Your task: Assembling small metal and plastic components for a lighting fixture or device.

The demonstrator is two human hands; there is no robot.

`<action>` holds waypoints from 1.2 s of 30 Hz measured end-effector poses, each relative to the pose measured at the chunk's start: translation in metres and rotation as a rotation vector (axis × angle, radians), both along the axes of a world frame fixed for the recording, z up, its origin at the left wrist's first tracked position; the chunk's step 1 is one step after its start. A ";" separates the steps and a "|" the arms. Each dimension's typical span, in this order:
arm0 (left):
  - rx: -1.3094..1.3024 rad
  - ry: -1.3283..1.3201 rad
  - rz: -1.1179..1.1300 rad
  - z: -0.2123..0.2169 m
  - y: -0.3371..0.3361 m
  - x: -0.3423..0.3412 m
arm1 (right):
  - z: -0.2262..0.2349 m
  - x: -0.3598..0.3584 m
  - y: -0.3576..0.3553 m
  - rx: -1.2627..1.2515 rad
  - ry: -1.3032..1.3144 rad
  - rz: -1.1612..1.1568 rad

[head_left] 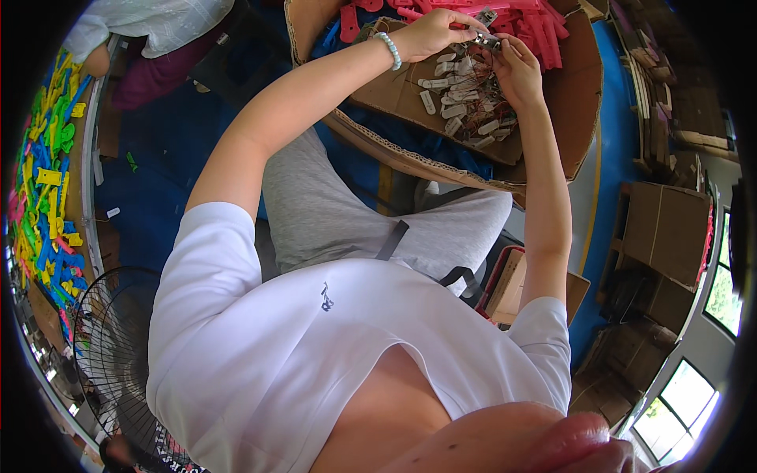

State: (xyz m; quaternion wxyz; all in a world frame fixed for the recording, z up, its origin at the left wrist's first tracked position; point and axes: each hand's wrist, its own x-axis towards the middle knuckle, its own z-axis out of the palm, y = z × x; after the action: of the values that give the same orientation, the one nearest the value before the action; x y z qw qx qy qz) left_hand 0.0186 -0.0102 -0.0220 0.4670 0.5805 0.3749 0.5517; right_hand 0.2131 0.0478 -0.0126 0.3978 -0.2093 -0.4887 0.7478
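**Small metal clip, pinched between both hands over the cardboard tray**

We hold a small metal clip [485,38] above the tray [410,98], at its far side, just short of the red plastic pieces [536,31]. Our left hand [432,33] is closed on the clip from the left; our right hand [516,69] has its fingertips together on it from the right.

We judge the clip light, stiff and a little slick, with thin wires trailing from it that could snag. The best hold looks to be on its flat sides, pinched, not on the wires.

Below the clip, the tray floor carries a loose heap of pale tags [461,110] and tangled wire. The tray's raised corrugated rim nearest us bounds any pull toward our lap [331,213]. To the left of the tray the room is open; to its right, stacked boxes [666,225] stand well apart.
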 end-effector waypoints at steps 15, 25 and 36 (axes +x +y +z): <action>-0.105 -0.177 -0.162 0.022 -0.009 0.004 | -0.019 0.004 0.016 -0.051 0.130 0.188; -0.107 0.104 0.059 0.027 -0.011 0.008 | -0.029 0.059 0.043 0.706 -1.019 -0.331; -0.011 0.220 0.139 -0.012 0.002 0.004 | 0.002 -0.004 -0.004 0.230 -0.339 -0.092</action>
State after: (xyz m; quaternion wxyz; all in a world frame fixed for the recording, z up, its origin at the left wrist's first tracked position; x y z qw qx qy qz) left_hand 0.0222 -0.0087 -0.0339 0.3871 0.6075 0.4660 0.5137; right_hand 0.2090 0.0437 -0.0107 0.3649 -0.3074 -0.6208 0.6221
